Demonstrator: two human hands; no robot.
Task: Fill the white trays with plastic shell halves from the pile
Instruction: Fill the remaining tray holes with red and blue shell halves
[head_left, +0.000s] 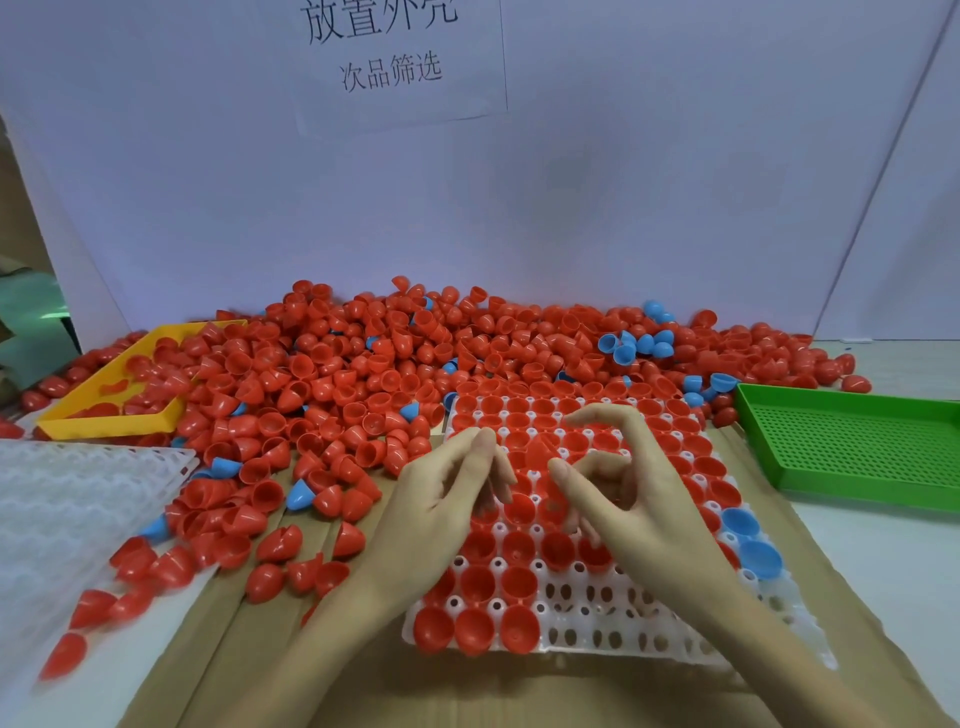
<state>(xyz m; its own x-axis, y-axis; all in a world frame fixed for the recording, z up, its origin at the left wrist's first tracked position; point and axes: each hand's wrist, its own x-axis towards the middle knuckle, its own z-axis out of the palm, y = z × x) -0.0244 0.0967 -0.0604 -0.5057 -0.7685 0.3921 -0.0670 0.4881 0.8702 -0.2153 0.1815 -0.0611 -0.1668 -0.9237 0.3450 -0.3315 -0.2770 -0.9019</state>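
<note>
A white tray (649, 644) with round cells lies on cardboard in front of me, most cells holding red shell halves, two blue halves (750, 543) at its right edge, the near rows partly bare. My left hand (441, 504) hovers over the tray's left part with its fingers nearly straight. My right hand (628, 499) is above the middle, index arched and thumb stretched left. A blurred, tilted red shell half (537, 451) sits between the two hands' fingertips; neither hand plainly grips it. The big pile of red and a few blue halves (363, 374) lies behind and to the left.
A second white tray (78, 499), without shells, lies at the left. A yellow tray (104, 427) sits half buried in the pile at the back left. A green perforated tray (857, 447) stands at the right. A white wall with a paper sign rises behind.
</note>
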